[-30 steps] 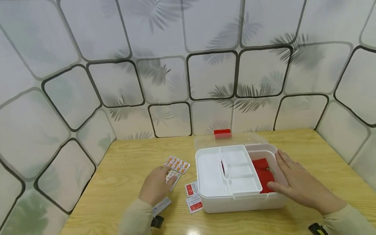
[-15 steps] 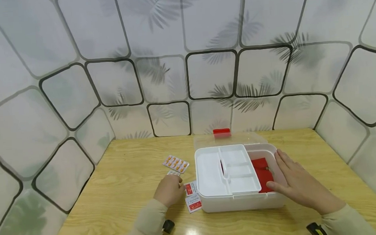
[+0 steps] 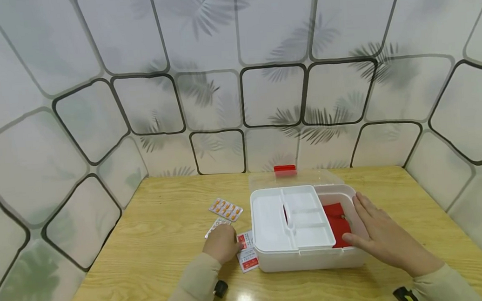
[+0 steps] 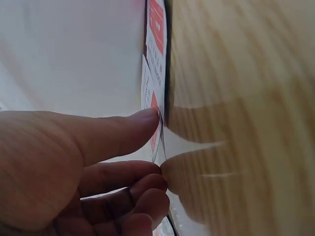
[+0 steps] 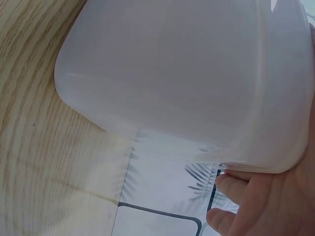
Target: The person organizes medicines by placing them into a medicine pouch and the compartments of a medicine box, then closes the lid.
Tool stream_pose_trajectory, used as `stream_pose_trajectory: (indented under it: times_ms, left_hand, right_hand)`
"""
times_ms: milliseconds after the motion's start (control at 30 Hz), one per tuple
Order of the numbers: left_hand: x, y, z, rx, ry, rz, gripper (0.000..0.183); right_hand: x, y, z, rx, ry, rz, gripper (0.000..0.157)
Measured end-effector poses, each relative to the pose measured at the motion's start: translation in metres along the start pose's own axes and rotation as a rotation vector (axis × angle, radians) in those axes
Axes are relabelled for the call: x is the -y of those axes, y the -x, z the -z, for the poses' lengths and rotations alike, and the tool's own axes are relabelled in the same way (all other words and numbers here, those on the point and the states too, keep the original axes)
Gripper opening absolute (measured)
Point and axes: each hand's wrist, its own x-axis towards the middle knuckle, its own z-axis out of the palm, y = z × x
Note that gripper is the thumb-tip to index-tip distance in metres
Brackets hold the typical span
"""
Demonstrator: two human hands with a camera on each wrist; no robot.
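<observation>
Head view, nearest first: the near packet [image 3: 249, 262], red and white, lay flat on the wooden table [image 3: 160, 263], just left of the white box [image 3: 311, 261]. Beyond it, the far packet [image 3: 246, 240] lay partly behind the left hand [image 3: 221, 245]. In the left wrist view, that hand's fingers were curled and its thumb touched the far packet; a narrow gap showed between thumb and forefinger, and whether the pinch had closed could not be told.

The step in hand appeared to be taking up the far packet. Good practice called for the forefinger beneath its edge, the thumb flat above, and light pressure — the near packet being left undisturbed.

Orientation: the far packet lay printed face up, its red block toward the left. Its visible part ran mainly near to far, alongside the box; with one edge covered, the true long axis could not be confirmed.

The right hand [image 3: 383, 241] rested, fingers extended, against the box's right wall, gripping nothing. A white tray [image 3: 269, 223] sat over the box's left part; a red pouch [image 3: 336, 225] lay in the right. Farther left lay a white blister strip [image 3: 217, 224], then an orange blister strip [image 3: 226, 210]. The transparent lid [image 3: 318, 178] extended beyond the box.
</observation>
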Motion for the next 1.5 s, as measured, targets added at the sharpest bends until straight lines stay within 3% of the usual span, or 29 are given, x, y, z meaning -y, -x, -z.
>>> stream_pose_trajectory:
  times_ms: [233, 500, 700, 833, 1067, 1233, 1500]
  left_hand:
    - [0.003, -0.001, -0.002, -0.03, 0.05, -0.015, 0.02]
    - [0.011, -0.007, -0.007, -0.032, 0.142, 0.071, 0.013]
    - [0.017, -0.009, -0.006, -0.052, 0.215, 0.08, 0.014]
    - [0.02, -0.009, -0.002, -0.063, 0.313, 0.106, 0.013]
    - [0.022, -0.009, 0.012, -0.07, 0.597, 0.17, 0.009]
    - [0.025, -0.01, 0.027, -0.151, 0.685, 0.206, 0.005]
    - [0.025, -0.007, 0.055, -0.327, 0.707, 0.193, 0.004]
  right_hand:
    - [0.0, -0.001, 0.0, 0.001, 0.002, -0.001, 0.095]
    - [0.0, 0.0, -0.001, -0.005, 0.0, -0.003, 0.095]
    - [0.001, 0.001, 0.0, -0.002, -0.012, -0.001, 0.094]
    - [0.0, 0.0, 0.0, 0.002, -0.017, -0.002, 0.094]
    - [-0.001, 0.0, -0.001, 0.006, -0.018, -0.006, 0.094]
    - [-0.002, 0.0, -0.002, 0.005, -0.019, -0.004, 0.094]
    - [-0.002, 0.0, -0.002, 0.009, -0.018, -0.003, 0.094]
